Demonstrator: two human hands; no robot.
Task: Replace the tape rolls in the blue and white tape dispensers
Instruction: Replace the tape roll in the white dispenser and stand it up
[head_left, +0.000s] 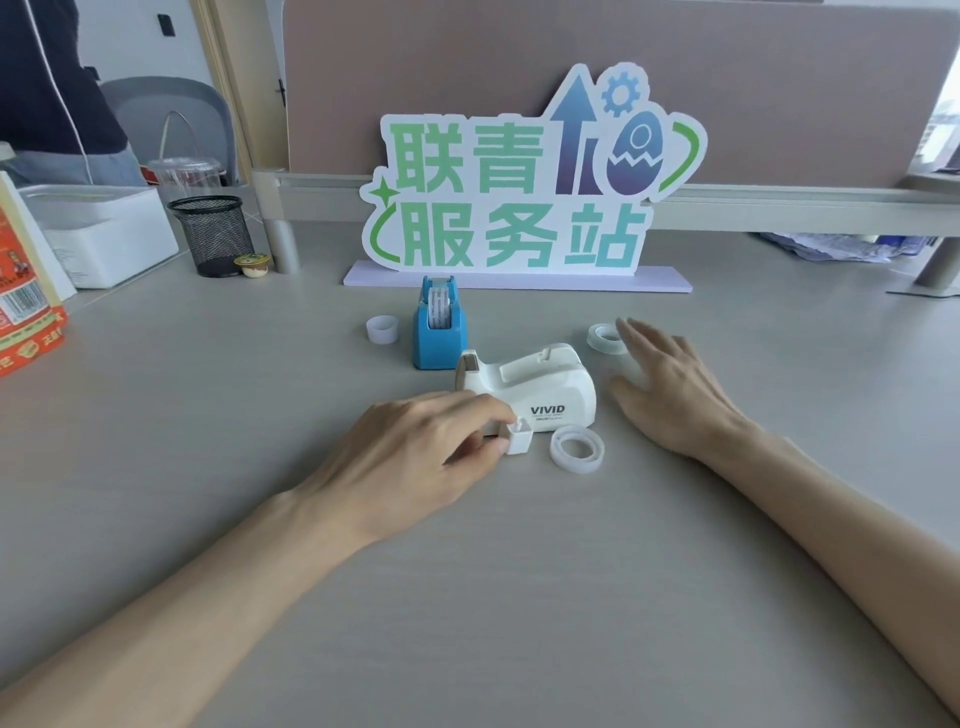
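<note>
The white tape dispenser marked VIVID lies in the middle of the desk, its roll bay empty. Behind it stands the blue tape dispenser with a roll inside. My left hand pinches a small white plastic core just in front of the white dispenser. A clear tape roll lies flat beside that piece. My right hand hovers with fingers spread to the right of the white dispenser, its fingertips next to another clear tape roll. An empty white ring sits left of the blue dispenser.
A standing sign with green characters is at the back. At the left are a black mesh pen cup, a white box and a red-orange package. A partition wall closes the far side.
</note>
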